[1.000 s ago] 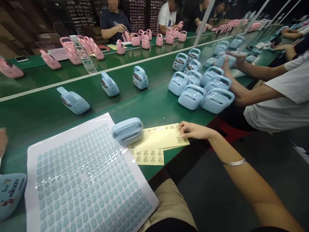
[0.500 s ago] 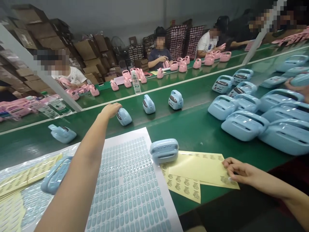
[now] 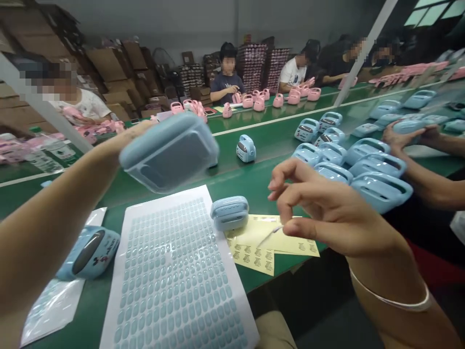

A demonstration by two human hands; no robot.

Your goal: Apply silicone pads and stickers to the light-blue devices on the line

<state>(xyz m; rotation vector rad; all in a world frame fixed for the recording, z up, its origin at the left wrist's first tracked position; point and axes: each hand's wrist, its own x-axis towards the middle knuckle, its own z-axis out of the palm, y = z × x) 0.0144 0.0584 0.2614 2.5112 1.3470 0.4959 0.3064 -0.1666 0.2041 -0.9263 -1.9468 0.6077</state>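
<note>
My left hand is raised over the bench, mostly hidden behind the light-blue handled plastic casing it grips. The casing is tilted, its flat grey underside towards me. My right hand pinches a thin, pale sticker between thumb and finger, above the yellow label sheets printed with small dark text. Below my left hand lies a white sheet covered in rows of small oval blue stickers. One blue casing stands at that sheet's right edge; another, with a dark window, sits at its left.
Several blue casings crowd the right side of the green bench. Beside them a co-worker's hands hold another. One blue casing stands further back. Across the bench, people sit behind pink casings; bottles stand at left.
My left hand has lifted a blue casing off the bench and brought it nearer. My right hand has moved up and left from the yellow sheets with a small sticker pinched. The view has shifted.
</note>
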